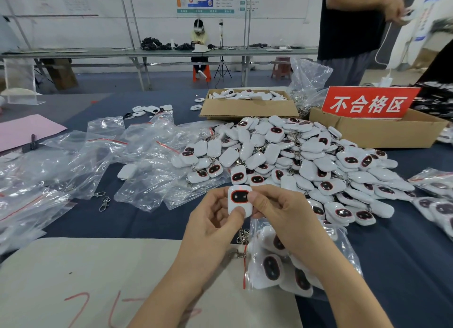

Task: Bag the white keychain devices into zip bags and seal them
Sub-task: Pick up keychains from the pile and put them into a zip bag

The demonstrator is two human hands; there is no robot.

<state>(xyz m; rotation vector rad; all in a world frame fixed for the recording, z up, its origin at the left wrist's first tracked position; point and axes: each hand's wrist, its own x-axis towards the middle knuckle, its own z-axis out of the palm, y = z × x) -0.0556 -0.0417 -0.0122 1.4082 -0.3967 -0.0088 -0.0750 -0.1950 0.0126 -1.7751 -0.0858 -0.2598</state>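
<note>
**A:** Hands?
**B:** Both on one white keychain device (239,200), upright, just above the near table. Your left hand (210,227) grips its lower half, thumb flat on the face, fingers curled behind. Your right hand (282,212) pinches the upper right edge between thumb and forefinger.

**A:** What's hidden?
**B:** The device's back is behind your fingers. Its metal clasp (242,238) hangs below, partly behind your left hand. Your right wrist covers much of a zip bag (272,268) lying under it. There are several devices inside, count unclear. Can't tell if its mouth is sealed.

**A:** Materials?
**B:** Device is glossy white plastic, a rounded rectangle. It has a dark oval window with a red rim and lit marks too small to read. Bag is clear crinkled film with a red strip down its left edge.

**A:** Around?
**B:** A loose pile (306,160) of devices sits just beyond your hands, spreading right. Empty bags (137,156) are scattered left. Two cardboard boxes stand far: the open box (245,109) holds devices, the second box (382,134) carries a red sign (369,103). Filled bags (436,200) are cut off at the right edge. A beige sheet (98,273) lies near left, its red scrawl cut off at the bottom. Everything rests on a dark blue cloth (404,266).
</note>
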